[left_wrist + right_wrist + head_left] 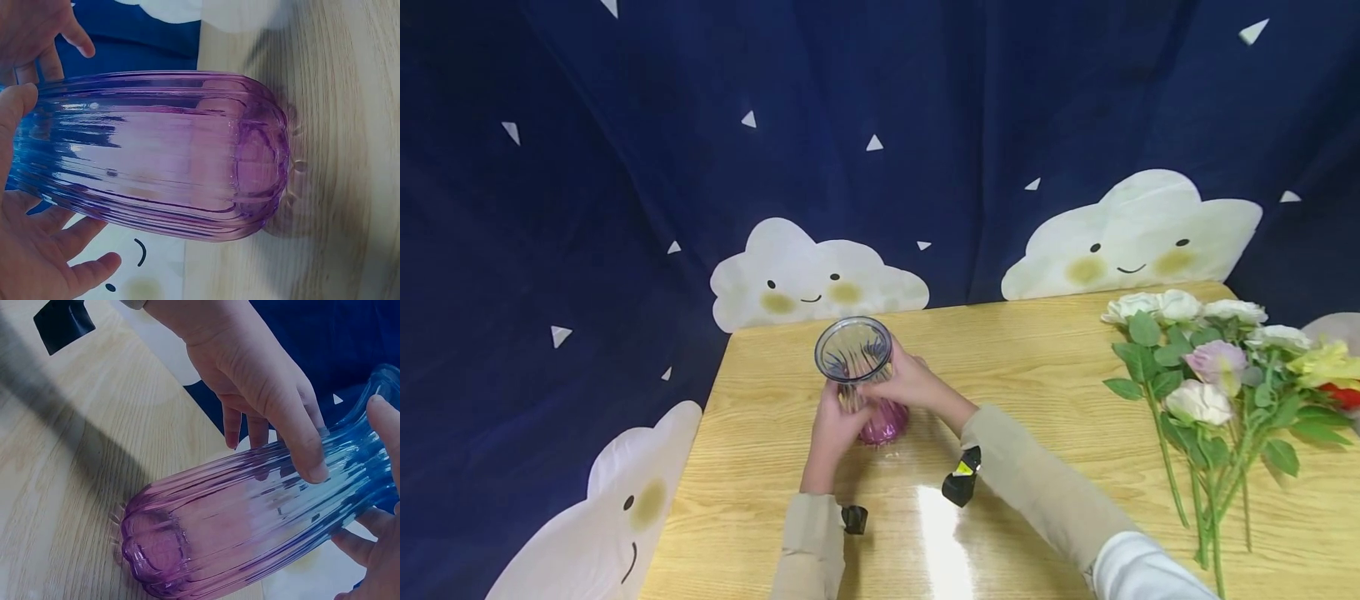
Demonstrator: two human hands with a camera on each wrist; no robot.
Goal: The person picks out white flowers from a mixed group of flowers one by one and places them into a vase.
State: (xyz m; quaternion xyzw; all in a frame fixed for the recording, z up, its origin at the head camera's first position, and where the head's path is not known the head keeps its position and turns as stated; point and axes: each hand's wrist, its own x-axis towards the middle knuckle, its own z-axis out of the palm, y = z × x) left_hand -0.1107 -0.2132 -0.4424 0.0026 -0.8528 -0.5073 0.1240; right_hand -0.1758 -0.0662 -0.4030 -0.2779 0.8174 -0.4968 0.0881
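Note:
A ribbed glass vase, pink-purple at the base and blue toward its round rim, is upright at the table, base against or just above the wood. My left hand holds its near left side, thumb across the front and fingers partly behind the glass. On the other side, my right hand grips the upper body below the rim. In the left wrist view the vase lies between both hands. The right wrist view shows the left hand's thumb pressed on the vase.
Artificial flowers, white, pale purple, yellow and red, lie with long green stems at the table's right. The wooden table meets a dark blue curtain with white clouds and triangles behind and at the left.

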